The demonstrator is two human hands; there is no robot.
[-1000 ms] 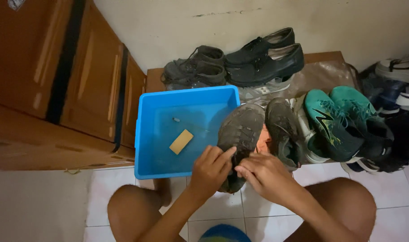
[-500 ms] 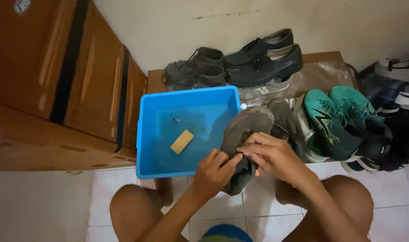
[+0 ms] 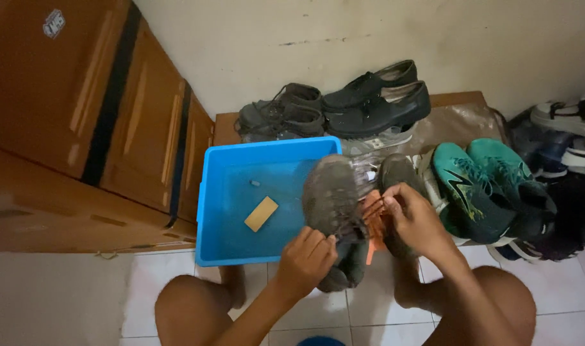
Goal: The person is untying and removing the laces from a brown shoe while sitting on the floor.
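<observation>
Dirty grey shoe (image 3: 336,211) is held sole-up, toe pointing away from the person, heel end down near the knees, w/ its far half hanging over the right edge of the blue tub (image 3: 222,211). Probably held that way so the sole faces the camera and any dirt or drips fall toward the tub, not the floor tiles (image 3: 369,314).

Left hand (image 3: 305,259) is closed around the shoe's heel part, fingers curled on the sole side; it sits just below and left of the shoe's middle, touching it. Right hand (image 3: 411,214) is just right of the shoe, fingers bent and pinching something orange (image 3: 372,221) at the shoe's edge. Can't tell if that's a lace, tongue or lining. Grip looks part-closed, not a fist.

Tub holds shallow water and a tan flat block (image 3: 261,213), maybe soap or a sponge, well left of the shoe.

Further out: a second dark shoe (image 3: 395,176) behind the right hand, green trainers (image 3: 484,186) to the right, black shoes (image 3: 376,102) on a low shelf by the wall, wooden cabinet (image 3: 81,115) at left.
</observation>
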